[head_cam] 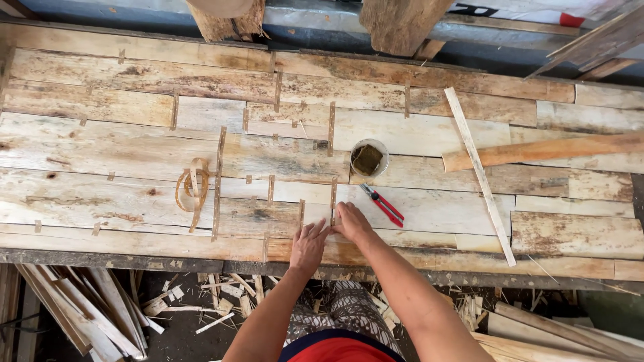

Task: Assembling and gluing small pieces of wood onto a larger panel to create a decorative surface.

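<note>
Head view: small round cup holding something dark. Pale patchwork veneer sheet, mottled brown, joined by thin strips. Left hand spread flat, right hand pinching a strip.

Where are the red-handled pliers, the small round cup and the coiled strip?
red-handled pliers (384, 204): head view, on the handles.
small round cup (368, 159): head view, on its dark contents.
coiled strip (193, 184): head view, on the loop.

It was a rough woodworking shed: a patched plank bench, red pliers at three o'clock, offcuts littering the floor.
</note>
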